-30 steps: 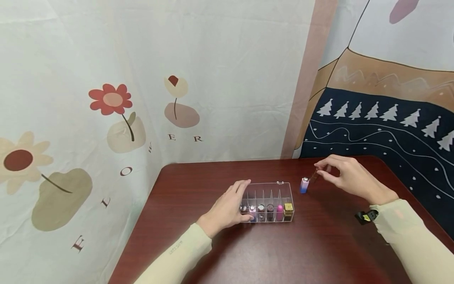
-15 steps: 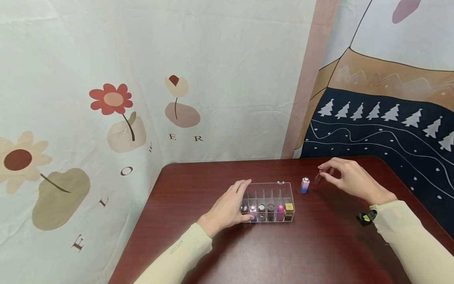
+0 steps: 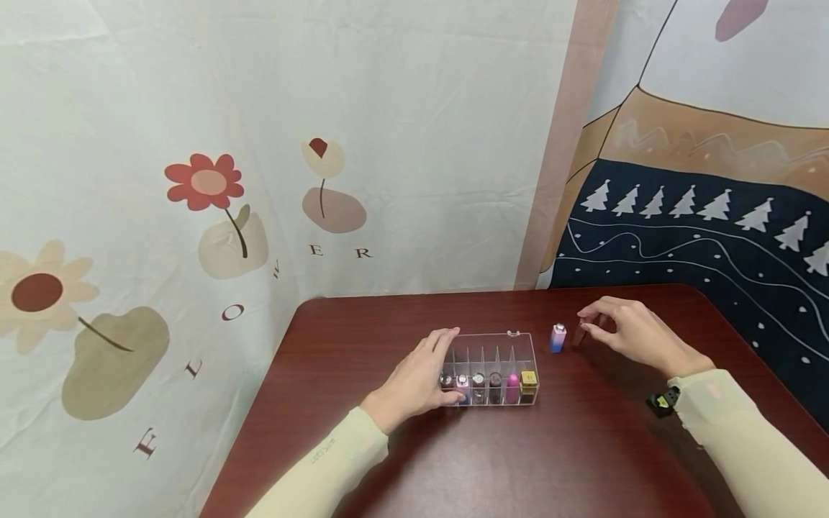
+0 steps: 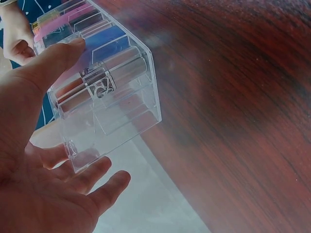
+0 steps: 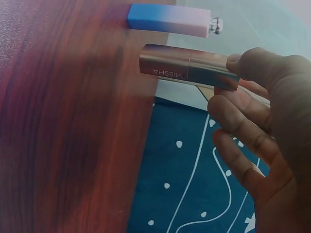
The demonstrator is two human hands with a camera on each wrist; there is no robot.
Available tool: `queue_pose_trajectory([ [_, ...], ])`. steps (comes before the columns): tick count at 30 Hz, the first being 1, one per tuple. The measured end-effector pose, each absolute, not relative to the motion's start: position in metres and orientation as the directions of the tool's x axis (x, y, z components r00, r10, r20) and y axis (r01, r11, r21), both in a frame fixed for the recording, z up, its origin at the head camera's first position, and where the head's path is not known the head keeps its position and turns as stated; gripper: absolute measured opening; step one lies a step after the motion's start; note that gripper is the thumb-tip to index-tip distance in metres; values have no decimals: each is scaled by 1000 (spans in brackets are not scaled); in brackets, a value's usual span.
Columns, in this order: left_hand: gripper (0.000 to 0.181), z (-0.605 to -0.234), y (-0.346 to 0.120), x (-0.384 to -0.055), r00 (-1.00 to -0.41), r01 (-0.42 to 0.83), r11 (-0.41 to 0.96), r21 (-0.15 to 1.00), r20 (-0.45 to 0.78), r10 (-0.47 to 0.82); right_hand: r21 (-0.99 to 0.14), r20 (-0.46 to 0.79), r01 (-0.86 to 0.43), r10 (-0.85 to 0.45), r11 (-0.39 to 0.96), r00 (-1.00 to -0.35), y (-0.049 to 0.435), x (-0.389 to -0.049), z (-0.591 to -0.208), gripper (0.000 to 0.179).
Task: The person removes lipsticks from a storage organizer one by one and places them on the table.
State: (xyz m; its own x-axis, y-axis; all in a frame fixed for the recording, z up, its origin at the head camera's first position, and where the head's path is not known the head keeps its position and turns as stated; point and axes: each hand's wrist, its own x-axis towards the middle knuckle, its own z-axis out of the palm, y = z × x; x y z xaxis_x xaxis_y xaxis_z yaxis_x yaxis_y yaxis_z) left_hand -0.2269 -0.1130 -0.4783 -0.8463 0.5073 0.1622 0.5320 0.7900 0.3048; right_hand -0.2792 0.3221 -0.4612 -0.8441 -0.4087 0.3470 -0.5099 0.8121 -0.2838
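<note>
My right hand (image 3: 631,327) pinches a copper-coloured lipstick tube (image 5: 167,62) by its top end, between thumb and fingertips. The tube stands nearly upright, its lower end close over the table. Just left of it a blue-to-pink lipstick (image 3: 558,338) with a clear knob on top stands upright. My left hand (image 3: 414,381) grips the left end of a clear lipstick organizer (image 4: 131,116), thumb on the front and fingers around the side. In its front row stand several lipsticks, among them a bright pink one (image 3: 512,388) and a gold-topped one (image 3: 527,386).
Everything stands on a dark red wooden table (image 3: 550,460) with rounded back corners. A pale flower-print curtain (image 3: 414,144) hangs behind it, and a navy cloth with white trees (image 3: 680,237) hangs at the right. The organizer's back row shows bare dividers.
My right hand has come down with the copper lipstick, which has turned from tilted to nearly upright. The left hand and organizer have stayed in place.
</note>
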Motion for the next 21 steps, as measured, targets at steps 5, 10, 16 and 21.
queue_pose_trajectory([
  [5,122,-479,-113,-227,-848,529,794,300,155,506,-297,320,-500,-409,813,-855,320,-281,-466,27],
  [10,123,-479,-113,-228,-851,525,798,297,149,504,-311,305,-495,-408,811,-861,318,-281,-468,29],
  [16,122,-479,-114,-228,-852,522,798,303,145,502,-321,302,-491,-404,809,-863,317,-282,-471,29],
  [21,122,-479,-114,-227,-849,528,795,299,153,506,-313,316,-504,-412,805,-854,316,-282,-474,27],
])
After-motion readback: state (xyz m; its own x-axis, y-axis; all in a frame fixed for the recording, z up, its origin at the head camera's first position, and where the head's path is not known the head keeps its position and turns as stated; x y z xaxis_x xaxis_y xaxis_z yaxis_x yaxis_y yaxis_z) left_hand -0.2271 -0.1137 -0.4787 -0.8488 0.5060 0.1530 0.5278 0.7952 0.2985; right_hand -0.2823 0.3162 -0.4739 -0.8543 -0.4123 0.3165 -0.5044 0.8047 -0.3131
